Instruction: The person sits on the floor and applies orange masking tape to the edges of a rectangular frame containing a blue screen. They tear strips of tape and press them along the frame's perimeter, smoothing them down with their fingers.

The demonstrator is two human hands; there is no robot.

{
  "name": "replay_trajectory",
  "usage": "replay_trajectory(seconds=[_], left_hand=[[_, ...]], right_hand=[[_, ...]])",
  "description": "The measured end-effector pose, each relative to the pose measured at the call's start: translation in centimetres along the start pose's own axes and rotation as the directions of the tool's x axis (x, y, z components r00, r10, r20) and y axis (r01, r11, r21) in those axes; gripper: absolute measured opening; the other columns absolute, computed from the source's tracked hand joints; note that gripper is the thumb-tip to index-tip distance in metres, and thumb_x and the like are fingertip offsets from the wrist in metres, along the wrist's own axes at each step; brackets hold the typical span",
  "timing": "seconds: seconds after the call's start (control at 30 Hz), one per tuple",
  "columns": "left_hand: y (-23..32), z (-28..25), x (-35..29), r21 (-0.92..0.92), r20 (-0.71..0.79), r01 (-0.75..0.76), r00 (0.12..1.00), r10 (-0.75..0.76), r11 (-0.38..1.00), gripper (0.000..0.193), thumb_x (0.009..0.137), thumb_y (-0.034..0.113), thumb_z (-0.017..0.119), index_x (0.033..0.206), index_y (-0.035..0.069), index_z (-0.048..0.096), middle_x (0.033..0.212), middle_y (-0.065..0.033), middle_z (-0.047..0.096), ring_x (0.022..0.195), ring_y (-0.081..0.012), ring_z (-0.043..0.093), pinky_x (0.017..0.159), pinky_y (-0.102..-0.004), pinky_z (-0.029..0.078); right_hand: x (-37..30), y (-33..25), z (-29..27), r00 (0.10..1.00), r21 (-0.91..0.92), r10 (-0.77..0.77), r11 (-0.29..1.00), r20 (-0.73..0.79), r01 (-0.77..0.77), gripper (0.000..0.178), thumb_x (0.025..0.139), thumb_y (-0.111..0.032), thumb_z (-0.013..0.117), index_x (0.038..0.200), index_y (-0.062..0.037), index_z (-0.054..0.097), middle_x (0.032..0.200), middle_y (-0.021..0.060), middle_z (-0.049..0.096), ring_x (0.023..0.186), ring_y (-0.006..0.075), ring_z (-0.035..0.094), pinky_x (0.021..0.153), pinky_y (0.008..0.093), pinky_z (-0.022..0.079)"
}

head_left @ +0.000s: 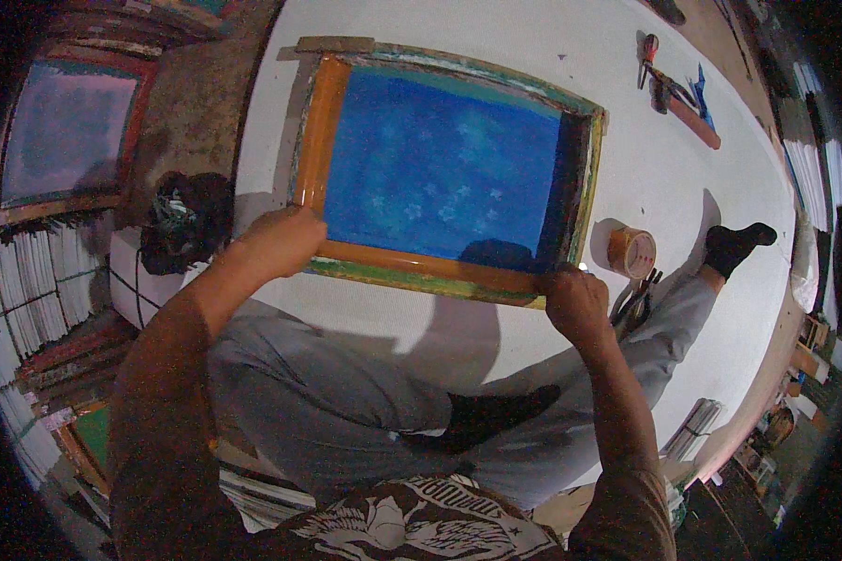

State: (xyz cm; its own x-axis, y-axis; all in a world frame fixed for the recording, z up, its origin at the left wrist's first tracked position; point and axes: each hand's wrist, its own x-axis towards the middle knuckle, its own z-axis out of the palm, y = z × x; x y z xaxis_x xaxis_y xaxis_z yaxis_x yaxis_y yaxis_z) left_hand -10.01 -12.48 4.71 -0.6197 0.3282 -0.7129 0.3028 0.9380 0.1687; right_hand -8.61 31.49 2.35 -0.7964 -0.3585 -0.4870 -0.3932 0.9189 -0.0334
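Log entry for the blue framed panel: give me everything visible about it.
The blue framed panel is rectangular and lies apparently flat on the white surface. Its face shows faint, pale flower shapes, mostly toward the near side. The worn frame looks wooden, stained green and yellow. Shiny brown tape lines the left and near sides; the right inner edge is dark. The left hand touches the near left corner, the right hand the near right.
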Motion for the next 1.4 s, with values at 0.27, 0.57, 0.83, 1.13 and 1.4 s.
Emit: replay_trajectory(seconds=[0.27, 0.57, 0.83, 1.13, 1.4], left_hand=[[0.1, -0.3, 0.3, 0.005, 0.045, -0.003, 0.999, 0.002, 1.000, 0.014, 0.078, -0.004, 0.063, 0.088, -0.005, 0.073, 0.092, -0.0254, 0.072, 0.089, -0.0399, 0.072, 0.078, -0.0475, 0.059], [0.1, 0.0, 0.6, 0.042, 0.024, -0.011, 1.000, 0.010, 0.999, 0.015, 0.078, -0.003, 0.064, 0.090, -0.003, 0.074, 0.094, -0.0238, 0.072, 0.092, -0.0395, 0.072, 0.080, -0.0471, 0.059], [0.9, -0.8, 1.0, 0.115, 0.064, -0.031, 0.998, 0.024, 0.993, 0.015, 0.079, -0.001, 0.065, 0.091, -0.001, 0.075, 0.094, -0.0223, 0.073, 0.093, -0.0383, 0.072, 0.082, -0.0470, 0.059], [0.8, 0.5, 1.5, 0.146, 0.022, -0.021, 1.000, 0.018, 0.989, 0.015, 0.081, 0.001, 0.064, 0.091, -0.001, 0.075, 0.095, -0.0214, 0.073, 0.092, -0.0382, 0.072, 0.081, -0.0475, 0.059], [0.9, 0.5, 2.1, 0.238, 0.016, -0.039, 0.999, 0.036, 0.970, 0.015, 0.081, 0.005, 0.066, 0.091, 0.000, 0.076, 0.094, -0.0208, 0.074, 0.090, -0.0361, 0.073, 0.077, -0.0473, 0.060]], right_hand=[[0.4, -0.2, -0.5, 0.998, -0.037, 0.010, 0.999, 0.057, -0.008, 0.030, 0.082, -0.010, 0.060, 0.098, -0.0246, 0.080, 0.085, 0.0130, 0.071, 0.078, 0.0318, 0.071, 0.069, 0.0439, 0.057], [0.5, -0.1, -0.2, 0.999, -0.043, -0.045, 0.998, 0.015, 0.046, 0.028, 0.080, -0.009, 0.061, 0.096, -0.0221, 0.080, 0.086, 0.0127, 0.071, 0.077, 0.0315, 0.072, 0.068, 0.0429, 0.057], [0.5, -0.1, 0.0, 0.997, -0.058, -0.073, 0.996, -0.009, 0.072, 0.027, 0.080, -0.009, 0.061, 0.093, -0.0229, 0.080, 0.088, 0.0113, 0.072, 0.078, 0.0300, 0.072, 0.068, 0.0413, 0.058], [0.9, -0.1, 0.5, 0.993, -0.107, -0.119, 0.987, -0.008, 0.118, 0.021, 0.077, -0.010, 0.064, 0.087, -0.0191, 0.079, 0.081, 0.0104, 0.071, 0.076, 0.0292, 0.072, 0.067, 0.0408, 0.057], [0.9, 0.8, 2.2, 0.970, -0.086, -0.199, 0.978, -0.140, 0.189, 0.011, 0.080, -0.017, 0.062, 0.083, -0.0079, 0.068, 0.076, 0.0120, 0.068, 0.069, 0.0309, 0.070, 0.063, 0.0457, 0.056]])
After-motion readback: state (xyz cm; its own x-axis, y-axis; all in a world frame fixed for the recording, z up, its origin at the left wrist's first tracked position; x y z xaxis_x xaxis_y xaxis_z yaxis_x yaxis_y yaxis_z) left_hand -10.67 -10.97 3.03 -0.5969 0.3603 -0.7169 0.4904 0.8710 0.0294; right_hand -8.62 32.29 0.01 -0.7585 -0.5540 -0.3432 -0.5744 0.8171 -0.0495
